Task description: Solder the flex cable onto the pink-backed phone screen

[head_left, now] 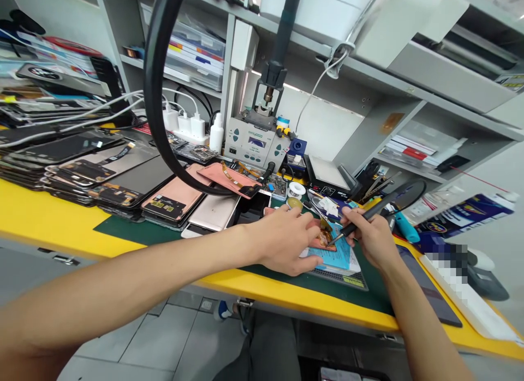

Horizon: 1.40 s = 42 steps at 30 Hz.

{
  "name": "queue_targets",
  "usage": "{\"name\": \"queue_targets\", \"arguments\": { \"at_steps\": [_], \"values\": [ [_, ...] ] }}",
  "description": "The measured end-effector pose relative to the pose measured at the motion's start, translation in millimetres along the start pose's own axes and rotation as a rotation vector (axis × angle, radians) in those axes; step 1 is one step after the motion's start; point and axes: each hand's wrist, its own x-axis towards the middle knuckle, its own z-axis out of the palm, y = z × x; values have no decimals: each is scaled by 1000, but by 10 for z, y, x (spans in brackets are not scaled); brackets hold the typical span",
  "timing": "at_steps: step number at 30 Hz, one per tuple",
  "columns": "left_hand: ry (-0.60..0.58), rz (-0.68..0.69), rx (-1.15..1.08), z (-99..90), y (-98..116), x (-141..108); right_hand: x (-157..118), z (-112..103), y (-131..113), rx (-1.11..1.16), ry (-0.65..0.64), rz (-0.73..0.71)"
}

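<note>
Here, stacked phone displays point(53, 168) are piled along the yellow bench top point(49, 217) at far left, and a rose-pink phone back point(172, 192) is laid on a dark green work mat point(135, 231). A hot-air rework station point(254, 141) is placed behind, with a solder spool point(297, 189) set just to its front right. The left hand point(282, 242) is held over a blue sheet point(335, 258), its fingers curled down beside a copper-coloured flex part point(323, 240) (whether anything is pinched by them cannot be told). That part is lying on the blue sheet, between the two hands. A black-handled soldering iron point(368, 217) is pinched between the thumb and fingers of the right hand point(370, 242), its thin tip brought close to the part. Further right, a blue-and-white box point(466, 214) is lying on the bench.
</note>
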Motion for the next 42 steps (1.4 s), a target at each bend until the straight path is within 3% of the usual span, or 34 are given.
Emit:
{"name": "queue_targets", "arguments": {
  "at_steps": [42],
  "values": [
    [39, 19, 12, 28, -5, 0, 4, -3, 10, -13, -2, -33]
  ]
}}
